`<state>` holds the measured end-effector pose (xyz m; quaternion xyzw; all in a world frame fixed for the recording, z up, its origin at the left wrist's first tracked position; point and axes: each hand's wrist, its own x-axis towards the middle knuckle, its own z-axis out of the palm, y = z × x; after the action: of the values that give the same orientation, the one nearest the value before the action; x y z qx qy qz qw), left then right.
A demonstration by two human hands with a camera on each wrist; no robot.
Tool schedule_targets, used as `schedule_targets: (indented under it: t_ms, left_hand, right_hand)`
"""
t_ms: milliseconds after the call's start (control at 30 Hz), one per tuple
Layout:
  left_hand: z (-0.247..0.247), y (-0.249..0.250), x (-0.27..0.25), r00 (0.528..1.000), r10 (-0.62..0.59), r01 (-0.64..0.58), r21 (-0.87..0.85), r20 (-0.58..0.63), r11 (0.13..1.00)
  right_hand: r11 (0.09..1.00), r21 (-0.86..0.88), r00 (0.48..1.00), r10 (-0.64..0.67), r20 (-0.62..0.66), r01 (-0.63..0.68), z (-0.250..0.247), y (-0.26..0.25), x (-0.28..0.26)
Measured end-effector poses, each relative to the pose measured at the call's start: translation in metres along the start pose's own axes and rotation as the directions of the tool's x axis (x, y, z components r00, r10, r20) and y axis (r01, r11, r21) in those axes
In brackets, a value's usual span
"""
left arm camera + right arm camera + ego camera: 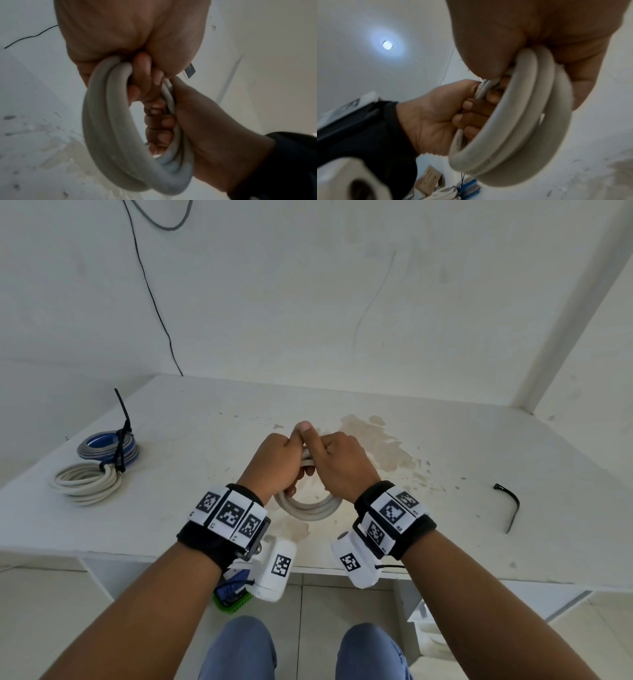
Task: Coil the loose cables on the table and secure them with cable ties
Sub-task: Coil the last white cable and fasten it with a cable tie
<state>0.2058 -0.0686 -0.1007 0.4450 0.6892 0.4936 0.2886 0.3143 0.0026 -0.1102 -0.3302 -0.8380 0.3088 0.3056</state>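
I have the white cable coil (310,505) lifted just above the counter (479,460), with both hands closed around its far arc. My left hand (279,460) wraps the bundle with its fingers (154,86) curled through the loop, and my right hand (342,463) clamps the same stretch just beside it, knuckles nearly touching. The cable looks thick and rubbery, stiff enough to spring open if I slacken, yet light enough for one hand to carry, so I judge the best hold is right where the turns stack together, squeezing all of them at once. The lower arc hangs free below my wrists, towards me. A loose black cable tie (510,505) lies well apart on the counter to my right; I would need to free that hand to fetch it. Two finished coils, one blue-grey (108,448) and one white (87,482), sit at the far left, apparently tied together, though I cannot be sure.
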Motion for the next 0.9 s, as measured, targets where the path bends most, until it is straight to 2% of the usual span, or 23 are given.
schedule_targets:
  t_ms: [167, 300, 400, 500, 633, 800, 900]
  left_hand:
    - [0.01, -0.004, -0.005, 0.998, -0.05, 0.043, -0.186, -0.032, 0.982]
    - [0.014, -0.011, -0.01, 0.996, -0.04, 0.01, -0.352, -0.08, 0.936]
    - [0.018, -0.011, -0.012, 0.986, -0.08, 0.01, -0.429, -0.144, 0.903]
    - [0.017, -0.006, -0.008, 0.98, -0.069, -0.018, -0.424, -0.189, 0.906]
    - [0.015, -0.007, -0.002, 0.975, -0.054, -0.03, -0.37, -0.215, 0.929]
    - [0.011, -0.019, 0.002, 0.97, -0.058, -0.015, -0.294, -0.236, 0.956]
    - [-0.001, -0.032, 0.01, 0.961, -0.069, -0.026, -0.335, -0.266, 0.942]
  right_hand:
    - [0.999, 0.014, 0.997, 0.044, -0.062, -0.044, 0.005, 0.008, 0.003]
    - [0.995, 0.09, 0.979, 0.066, -0.193, -0.05, 0.006, 0.009, 0.002]
    - [0.988, 0.148, 0.961, 0.074, -0.266, -0.035, 0.006, 0.005, 0.003]
    - [0.977, 0.213, 0.957, 0.073, -0.28, -0.012, 0.007, 0.003, 0.003]
    - [0.97, 0.238, 0.977, 0.095, -0.193, -0.047, 0.005, 0.005, 0.004]
    - [0.987, 0.112, 0.991, 0.111, 0.068, -0.119, -0.02, 0.014, -0.006]
    - [0.975, -0.026, 0.973, 0.223, 0.055, -0.222, -0.054, 0.049, -0.011]
